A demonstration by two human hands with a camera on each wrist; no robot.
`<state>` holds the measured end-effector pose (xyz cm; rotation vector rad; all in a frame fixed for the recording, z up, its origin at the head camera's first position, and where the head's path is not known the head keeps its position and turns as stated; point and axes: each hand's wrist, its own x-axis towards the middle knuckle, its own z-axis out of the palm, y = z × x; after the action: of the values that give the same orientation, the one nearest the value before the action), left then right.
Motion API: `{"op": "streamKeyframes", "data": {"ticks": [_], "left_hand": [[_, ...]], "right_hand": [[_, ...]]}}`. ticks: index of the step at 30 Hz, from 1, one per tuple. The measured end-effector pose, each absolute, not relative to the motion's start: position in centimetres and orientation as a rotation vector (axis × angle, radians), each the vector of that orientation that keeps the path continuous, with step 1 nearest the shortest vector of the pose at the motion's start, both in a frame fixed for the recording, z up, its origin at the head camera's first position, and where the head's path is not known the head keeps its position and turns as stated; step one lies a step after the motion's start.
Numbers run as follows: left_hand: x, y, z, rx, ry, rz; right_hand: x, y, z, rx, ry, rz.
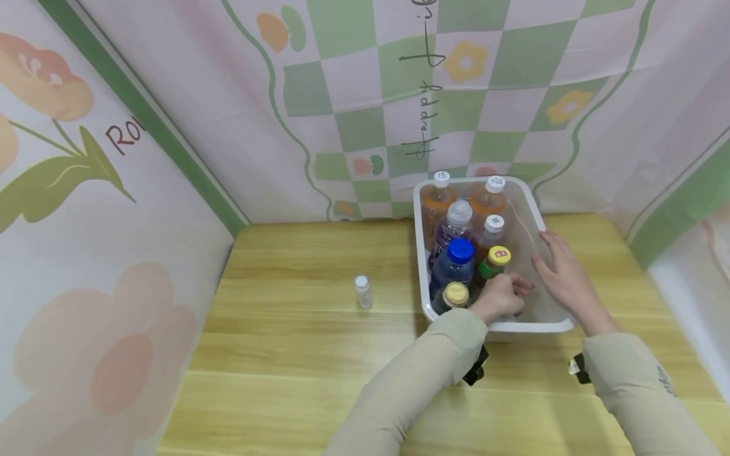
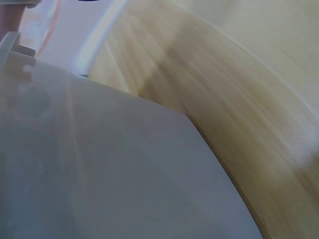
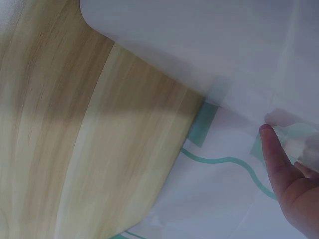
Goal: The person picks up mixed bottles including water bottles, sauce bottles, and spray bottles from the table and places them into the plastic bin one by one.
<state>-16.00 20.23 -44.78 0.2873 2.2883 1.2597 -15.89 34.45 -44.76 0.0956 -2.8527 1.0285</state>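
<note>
A white plastic bin [image 1: 421, 253] holds several drink bottles. My left hand [image 1: 500, 296] reaches over its front rim, with bent fingers inside, beside a yellow-capped bottle [image 1: 499, 256] and a cream-capped bottle [image 1: 455, 294]. Whatever lies beneath that palm is hidden. On the bin's right rim rests my right hand [image 1: 564, 278], its fingers fairly straight. The right wrist view shows part of the right hand [image 3: 294, 194] against the translucent wall [image 3: 199, 45]. Only the bin's outer side [image 2: 124, 159] fills the left wrist view, without the left hand.
A small clear bottle with a white cap [image 1: 363, 291] stands on the wooden table [image 1: 296, 354], left of the bin. Inside the bin are also a blue-capped bottle [image 1: 459, 252] and orange drinks [image 1: 487, 201]. A patterned curtain [image 1: 353, 126] hangs close behind.
</note>
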Motion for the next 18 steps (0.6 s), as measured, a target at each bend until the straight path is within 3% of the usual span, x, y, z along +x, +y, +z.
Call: {"op": "streamKeyframes", "data": {"ticks": [18], "left_hand": [[-16.19, 20.17, -44.51, 0.373, 2.368, 1.332]], "right_hand": [[-15.95, 34.36, -44.77, 0.054, -2.862, 1.006]]}}
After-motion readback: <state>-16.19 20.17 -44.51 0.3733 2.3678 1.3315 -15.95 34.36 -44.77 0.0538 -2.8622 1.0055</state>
